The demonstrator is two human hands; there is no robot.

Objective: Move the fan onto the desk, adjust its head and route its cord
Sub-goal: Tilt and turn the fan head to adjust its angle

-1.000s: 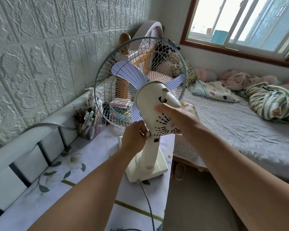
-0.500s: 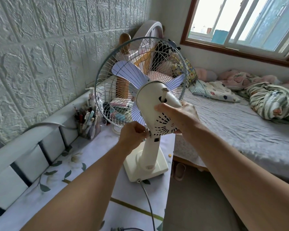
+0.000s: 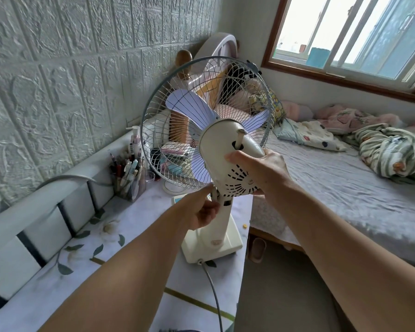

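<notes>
Fan [image 3: 216, 164] stands on the desk [image 3: 120, 267], base near the desk's right edge, head tilted up, back of motor housing facing camera. Right hand [image 3: 261, 171] wraps the motor housing from the right: thumb laid across the rear vents, fingers curled around the far side, mostly hidden. Left hand [image 3: 199, 212] is at the neck joint just under the housing, fingers closed in a pinch on something small there; can't tell exactly what. Cord [image 3: 213, 291] exits the base rear and runs toward camera along the desk's right edge. Pen holder [image 3: 127, 178] sits left of the cage, close. Desk surface left of the base is open. Bed [image 3: 333, 188] lies right of the desk, across a narrow floor gap.
</notes>
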